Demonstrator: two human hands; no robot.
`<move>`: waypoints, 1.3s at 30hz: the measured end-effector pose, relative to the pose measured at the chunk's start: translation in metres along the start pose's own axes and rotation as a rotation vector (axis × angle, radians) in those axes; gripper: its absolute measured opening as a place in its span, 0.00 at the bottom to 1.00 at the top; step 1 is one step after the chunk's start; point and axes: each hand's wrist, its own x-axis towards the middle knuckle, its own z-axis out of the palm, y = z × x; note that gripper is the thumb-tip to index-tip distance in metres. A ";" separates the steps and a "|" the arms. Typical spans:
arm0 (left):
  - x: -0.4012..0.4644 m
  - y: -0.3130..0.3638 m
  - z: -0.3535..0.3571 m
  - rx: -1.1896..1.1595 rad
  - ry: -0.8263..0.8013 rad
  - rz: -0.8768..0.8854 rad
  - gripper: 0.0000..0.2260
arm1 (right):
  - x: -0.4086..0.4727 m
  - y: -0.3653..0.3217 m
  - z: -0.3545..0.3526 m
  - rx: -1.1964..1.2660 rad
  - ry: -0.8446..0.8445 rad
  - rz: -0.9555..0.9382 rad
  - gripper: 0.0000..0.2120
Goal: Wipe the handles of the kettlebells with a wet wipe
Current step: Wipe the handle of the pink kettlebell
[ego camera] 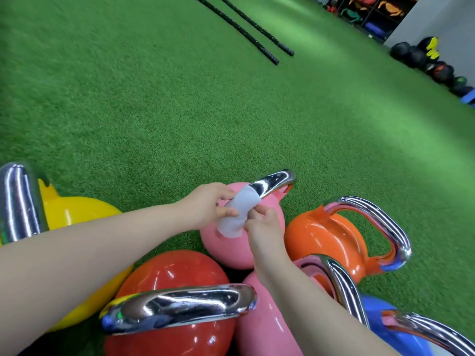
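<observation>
Here, 6 kettlebells crowd the near edge of the green turf: 1 yellow kettlebell at left, 1 red kettlebell nearest, 2 pink, 1 orange kettlebell at right, 1 blue kettlebell at lower right. All carry chrome handles. 1 white wet wipe. 2 bare hands.

The wipe is wrapped round the lower end of the chrome handle of the far pink kettlebell, with the upper part of that handle bare and shining. The left hand comes in from the left, fingers and thumb curled onto the wipe's upper half, pinching it against the handle. The right hand comes up from below right, fingertips closed on the wipe's lower edge. Both hands hold the wipe; the 2 hands sit just apart, wipe between them.

The near pink kettlebell lies under the right forearm, its handle arching beside the orange one. The red kettlebell's broad handle lies across the foreground, below both forearms. The left forearm crosses the yellow body.

Farther off: 2 black battle ropes lie side by side on the turf at top centre. A cluster of dark medicine balls rests by the wall at right; count uncertain. Storage shelving at the top right holds blurred coloured gear.
</observation>
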 end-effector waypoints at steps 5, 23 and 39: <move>0.001 -0.012 0.009 0.160 0.007 -0.052 0.13 | -0.005 0.003 -0.002 -0.082 -0.121 0.007 0.17; -0.007 -0.039 0.045 -0.046 0.157 -0.150 0.15 | -0.004 0.016 -0.006 -0.307 -0.195 -0.014 0.18; 0.004 -0.020 0.025 -0.191 0.064 -0.200 0.15 | -0.002 0.004 -0.007 -0.019 -0.203 0.117 0.18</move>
